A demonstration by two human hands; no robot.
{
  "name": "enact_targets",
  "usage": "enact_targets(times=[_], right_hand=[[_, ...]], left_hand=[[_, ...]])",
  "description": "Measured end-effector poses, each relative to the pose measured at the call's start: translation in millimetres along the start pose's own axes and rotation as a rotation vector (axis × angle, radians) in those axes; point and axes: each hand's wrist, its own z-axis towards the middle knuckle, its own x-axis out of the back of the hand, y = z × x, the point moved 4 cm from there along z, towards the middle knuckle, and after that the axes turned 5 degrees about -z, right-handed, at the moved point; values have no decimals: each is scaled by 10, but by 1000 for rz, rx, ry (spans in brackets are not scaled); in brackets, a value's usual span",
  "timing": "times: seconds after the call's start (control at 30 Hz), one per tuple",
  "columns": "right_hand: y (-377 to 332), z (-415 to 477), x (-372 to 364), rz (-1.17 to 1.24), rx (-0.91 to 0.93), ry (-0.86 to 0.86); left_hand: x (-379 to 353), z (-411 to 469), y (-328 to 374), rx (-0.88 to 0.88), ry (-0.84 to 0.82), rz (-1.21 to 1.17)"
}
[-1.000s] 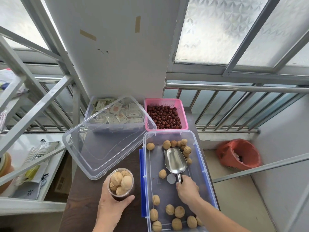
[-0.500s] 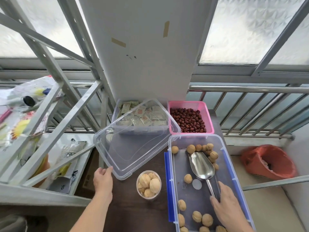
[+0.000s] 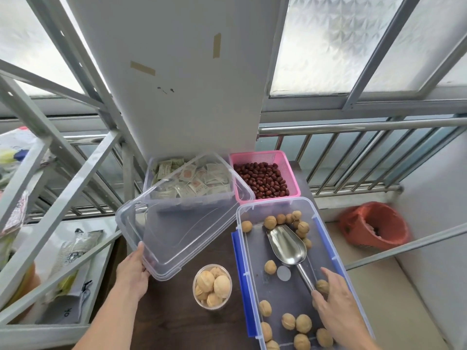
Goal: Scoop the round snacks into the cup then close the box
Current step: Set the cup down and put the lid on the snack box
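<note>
The clear box (image 3: pixel 275 202) with blue latches lies at the right, with several round snacks and the metal scoop (image 3: pixel 286 245) on its floor. My right hand (image 3: pixel 336 301) rests inside the box with its fingers loose and apart, fingertips at the end of the scoop's handle. The small clear cup (image 3: pixel 212 286) stands on the dark table left of the box, filled with round snacks. The clear lid (image 3: pixel 182 223) leans tilted over the container behind it. My left hand (image 3: pixel 134 266) grips the lid's near left corner.
Behind the lid, a clear container (image 3: pixel 151 170) holds sachets, and a pink basket (image 3: pixel 293 178) holds red dates. A white pillar and metal railings stand behind the table (image 3: pixel 177 311). A metal rack (image 3: pixel 63 198) is at the left, an orange bin (image 3: pixel 374 226) on the floor at the right.
My left hand let go of the cup, now standing on the table, and took hold of the lid's corner. My right hand slid back to the handle's end and loosened.
</note>
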Motion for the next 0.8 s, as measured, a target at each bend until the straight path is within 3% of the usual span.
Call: enact_targets(times=[0.23,0.57,0.7,0.8], right_hand=[[-45,-152,-41,35,0,-16],[-236,-205,239,110,71,-9],[-390,-279,507,340,145,24],[-577,-360,678,652,159,-74]], left_hand=[[-237,-337,401,-188,-242,-125],[-357,-863,967,-333,-363,-204],[-419,-1481,1002,-345,-366,-253],[-552,-2189,712,-316,-410,-285]])
